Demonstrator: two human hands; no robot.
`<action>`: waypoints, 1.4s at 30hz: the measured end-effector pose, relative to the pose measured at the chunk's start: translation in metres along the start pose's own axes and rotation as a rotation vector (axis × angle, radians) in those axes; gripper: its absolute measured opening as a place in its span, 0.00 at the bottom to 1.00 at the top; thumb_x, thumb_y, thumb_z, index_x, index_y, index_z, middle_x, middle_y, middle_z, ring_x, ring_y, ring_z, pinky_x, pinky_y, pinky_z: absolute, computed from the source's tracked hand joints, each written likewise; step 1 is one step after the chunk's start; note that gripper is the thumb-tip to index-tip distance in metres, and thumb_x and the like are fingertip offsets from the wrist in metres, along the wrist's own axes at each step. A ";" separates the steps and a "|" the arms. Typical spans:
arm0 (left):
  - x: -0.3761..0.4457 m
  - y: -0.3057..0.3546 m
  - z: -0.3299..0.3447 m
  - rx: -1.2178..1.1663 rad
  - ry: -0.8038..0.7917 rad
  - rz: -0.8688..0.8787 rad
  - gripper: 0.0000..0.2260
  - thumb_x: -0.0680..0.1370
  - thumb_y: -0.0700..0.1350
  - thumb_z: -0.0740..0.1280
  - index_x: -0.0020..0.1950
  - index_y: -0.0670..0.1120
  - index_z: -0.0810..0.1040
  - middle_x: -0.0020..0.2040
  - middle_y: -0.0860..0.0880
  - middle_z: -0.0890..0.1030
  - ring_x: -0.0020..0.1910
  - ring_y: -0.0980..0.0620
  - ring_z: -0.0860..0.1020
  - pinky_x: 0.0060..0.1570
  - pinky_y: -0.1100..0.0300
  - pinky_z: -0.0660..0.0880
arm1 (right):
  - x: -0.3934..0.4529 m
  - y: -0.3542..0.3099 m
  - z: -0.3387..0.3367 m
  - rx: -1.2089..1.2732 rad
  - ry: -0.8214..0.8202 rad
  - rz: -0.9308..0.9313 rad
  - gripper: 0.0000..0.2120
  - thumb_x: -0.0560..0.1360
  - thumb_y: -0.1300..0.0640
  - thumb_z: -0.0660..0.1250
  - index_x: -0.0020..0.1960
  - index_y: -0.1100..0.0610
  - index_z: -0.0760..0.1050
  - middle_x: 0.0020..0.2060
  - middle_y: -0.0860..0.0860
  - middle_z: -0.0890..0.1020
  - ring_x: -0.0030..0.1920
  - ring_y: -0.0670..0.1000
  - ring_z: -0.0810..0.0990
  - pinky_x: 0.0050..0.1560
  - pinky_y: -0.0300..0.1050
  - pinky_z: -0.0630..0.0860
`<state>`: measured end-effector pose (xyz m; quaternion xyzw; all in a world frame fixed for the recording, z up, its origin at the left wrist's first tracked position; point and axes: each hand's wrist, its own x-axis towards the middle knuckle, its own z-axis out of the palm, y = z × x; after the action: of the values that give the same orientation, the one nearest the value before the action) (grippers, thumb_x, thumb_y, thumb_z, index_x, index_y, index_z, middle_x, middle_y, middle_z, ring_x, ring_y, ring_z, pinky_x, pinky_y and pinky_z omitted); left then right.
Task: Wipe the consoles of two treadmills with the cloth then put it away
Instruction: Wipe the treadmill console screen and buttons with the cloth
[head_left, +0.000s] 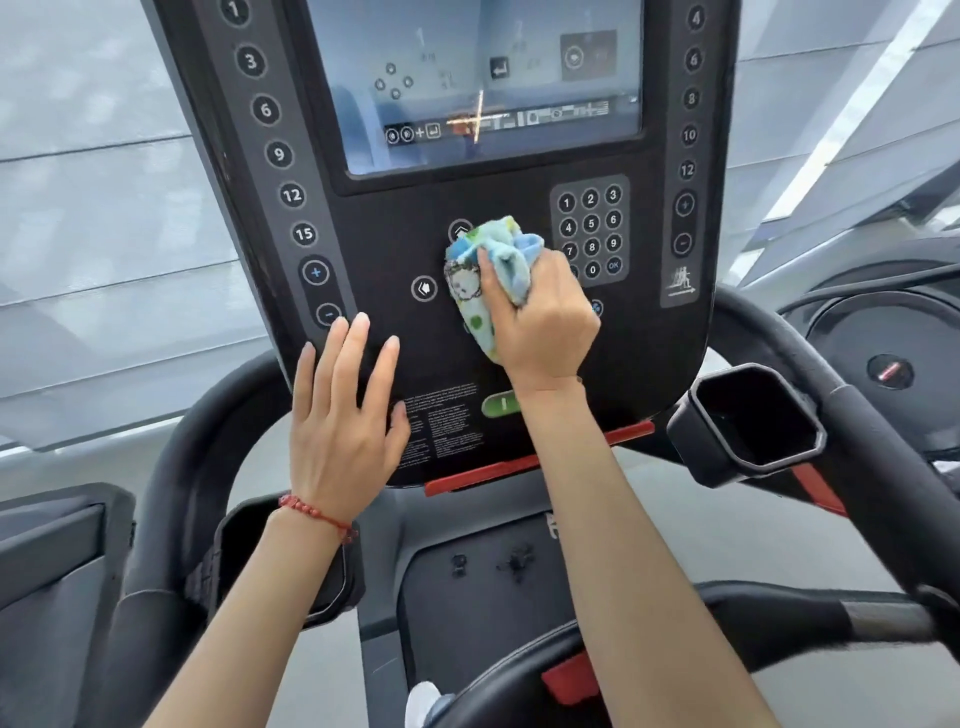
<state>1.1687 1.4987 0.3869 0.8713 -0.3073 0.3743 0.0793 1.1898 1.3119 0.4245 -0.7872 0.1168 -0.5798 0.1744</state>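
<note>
My right hand (540, 317) is clamped on the bunched cloth (483, 280) and presses it against the black panel of the console (395, 249) at the centre of the frame, just left of the numeric keypad (591, 231) and below the screen (472, 83). My left hand (343, 415) lies flat with fingers spread on the lower left of the panel, holding nothing; I judge it braces me. The hands are apart. Wiping of this console is in progress: the cloth covers only the central button area. A second machine (883, 338) shows at the right edge of the frame. From this view I cannot tell whether it is wiped. Putting the cloth away is not yet done.
</note>
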 end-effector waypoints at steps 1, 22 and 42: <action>0.002 0.003 0.000 0.001 0.002 -0.003 0.20 0.75 0.41 0.64 0.67 0.38 0.71 0.68 0.35 0.69 0.69 0.38 0.64 0.68 0.42 0.60 | 0.006 0.008 -0.001 0.000 0.008 -0.011 0.24 0.76 0.43 0.61 0.32 0.62 0.73 0.26 0.53 0.75 0.23 0.50 0.73 0.20 0.41 0.68; 0.047 0.056 0.019 -0.013 0.003 -0.007 0.20 0.76 0.42 0.64 0.67 0.38 0.72 0.69 0.36 0.68 0.70 0.38 0.63 0.69 0.41 0.58 | 0.005 0.065 -0.024 -0.025 -0.063 -0.075 0.26 0.78 0.43 0.56 0.31 0.62 0.71 0.25 0.55 0.74 0.23 0.52 0.71 0.20 0.43 0.66; 0.084 0.080 0.034 0.023 0.080 -0.055 0.21 0.75 0.43 0.65 0.67 0.40 0.73 0.69 0.36 0.68 0.70 0.39 0.64 0.69 0.42 0.58 | 0.106 0.099 -0.021 -0.021 0.173 0.331 0.21 0.72 0.44 0.63 0.38 0.63 0.76 0.31 0.56 0.81 0.30 0.55 0.79 0.31 0.36 0.65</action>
<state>1.1865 1.3826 0.4150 0.8646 -0.2757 0.4100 0.0917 1.2036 1.1778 0.4821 -0.7061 0.2657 -0.6075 0.2484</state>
